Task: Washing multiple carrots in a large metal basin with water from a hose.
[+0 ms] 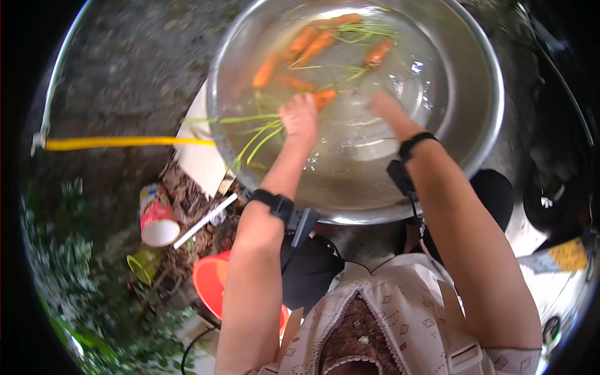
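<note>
A large round metal basin [473,93] holds water and several orange carrots with green stems. My left hand [300,112] is closed around the top of a carrot [324,99]; its green stems [260,133] trail left toward the basin's rim. To the right, over the water, my right hand [382,104] is blurred, and its fingers cannot be made out. A carrot [378,53] lies above the right hand, and more carrots [316,44] are grouped toward the basin's far side. Both wrists wear black straps with small devices.
Left of the basin are a white board [201,159], a yellow strap [126,142], a paper cup [159,227], a white stick [205,220] and dry leaves. An orange-red plastic container [208,281] stands near my left forearm. Green plants [70,262] grow at the lower left.
</note>
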### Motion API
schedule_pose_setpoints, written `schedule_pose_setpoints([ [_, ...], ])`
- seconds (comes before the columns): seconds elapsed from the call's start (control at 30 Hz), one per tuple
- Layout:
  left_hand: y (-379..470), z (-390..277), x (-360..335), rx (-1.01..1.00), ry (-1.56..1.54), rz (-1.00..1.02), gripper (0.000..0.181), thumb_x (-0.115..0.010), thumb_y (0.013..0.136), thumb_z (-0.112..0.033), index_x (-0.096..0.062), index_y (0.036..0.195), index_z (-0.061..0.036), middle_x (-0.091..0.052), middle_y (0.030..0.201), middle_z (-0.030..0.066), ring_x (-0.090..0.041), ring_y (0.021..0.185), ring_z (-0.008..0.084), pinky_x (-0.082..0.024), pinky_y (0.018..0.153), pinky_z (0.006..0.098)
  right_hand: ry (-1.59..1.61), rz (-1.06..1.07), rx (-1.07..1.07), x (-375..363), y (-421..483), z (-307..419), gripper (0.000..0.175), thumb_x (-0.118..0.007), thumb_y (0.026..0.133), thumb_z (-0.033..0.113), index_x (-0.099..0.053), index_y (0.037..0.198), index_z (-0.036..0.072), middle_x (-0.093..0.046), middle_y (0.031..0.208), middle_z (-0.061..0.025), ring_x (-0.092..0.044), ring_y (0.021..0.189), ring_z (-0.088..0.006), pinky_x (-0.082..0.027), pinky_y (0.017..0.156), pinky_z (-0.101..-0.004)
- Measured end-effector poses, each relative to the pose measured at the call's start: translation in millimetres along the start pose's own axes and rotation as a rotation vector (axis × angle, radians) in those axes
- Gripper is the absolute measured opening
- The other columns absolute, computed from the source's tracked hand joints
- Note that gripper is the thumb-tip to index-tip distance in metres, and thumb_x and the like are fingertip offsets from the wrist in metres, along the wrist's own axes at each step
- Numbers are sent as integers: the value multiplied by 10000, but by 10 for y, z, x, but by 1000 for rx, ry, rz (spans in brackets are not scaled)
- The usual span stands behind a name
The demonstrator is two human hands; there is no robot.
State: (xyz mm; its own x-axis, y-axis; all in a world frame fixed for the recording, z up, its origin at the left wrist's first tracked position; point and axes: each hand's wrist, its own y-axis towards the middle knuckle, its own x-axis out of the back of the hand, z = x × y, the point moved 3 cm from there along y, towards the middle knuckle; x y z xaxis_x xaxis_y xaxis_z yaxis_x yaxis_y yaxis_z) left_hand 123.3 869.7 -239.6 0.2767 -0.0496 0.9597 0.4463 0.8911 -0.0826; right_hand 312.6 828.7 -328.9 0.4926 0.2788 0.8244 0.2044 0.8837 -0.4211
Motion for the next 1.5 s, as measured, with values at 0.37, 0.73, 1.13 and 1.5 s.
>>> schedule_pose_setpoints([
  [0.37, -443, 545, -619, -33, 185, 40, 374, -563, 658, -166, -426, 1000, -103, -485, 936, 80, -500, 836, 208, -343, 715, 347, 1747, 773, -508, -874, -230, 915, 357, -394, 831, 372, -504, 964, 59, -558, 870, -125, -527, 845, -273, -375, 795, -476],
  [0.73, -105, -284, -136, 112, -797, 175, 409, -589, 604, -306, -537, 870, 1, -587, 834, 163, -559, 850, 272, -437, 709, 399, 1637, 444, -403, -611, 617, 639, 448, -372, 830, 400, -422, 1116, 60, -465, 1121, -107, -422, 1049, -272, -285, 891, -463],
  [1.13, -13, -134, -155, 335, -1690, 741, 191, -585, 670, -200, -512, 755, -46, -507, 615, 72, -487, 425, 126, -400, 340, 192, 1699, 455, -95, -133, 624, 565, 487, -314, 826, 476, -495, 1003, 60, -568, 912, -99, -558, 827, -200, -466, 715, -337],
  [1.5, -7, 6, -1135, -31, -513, 475, 331, -604, 584, -209, -571, 851, -16, -579, 812, 171, -564, 745, 266, -450, 645, 330, 795, 214, -380, -852, 465, -406, 261, -406, 798, 227, -511, 629, 58, -480, 499, -56, -423, 374, -156, -403, 375, -265],
])
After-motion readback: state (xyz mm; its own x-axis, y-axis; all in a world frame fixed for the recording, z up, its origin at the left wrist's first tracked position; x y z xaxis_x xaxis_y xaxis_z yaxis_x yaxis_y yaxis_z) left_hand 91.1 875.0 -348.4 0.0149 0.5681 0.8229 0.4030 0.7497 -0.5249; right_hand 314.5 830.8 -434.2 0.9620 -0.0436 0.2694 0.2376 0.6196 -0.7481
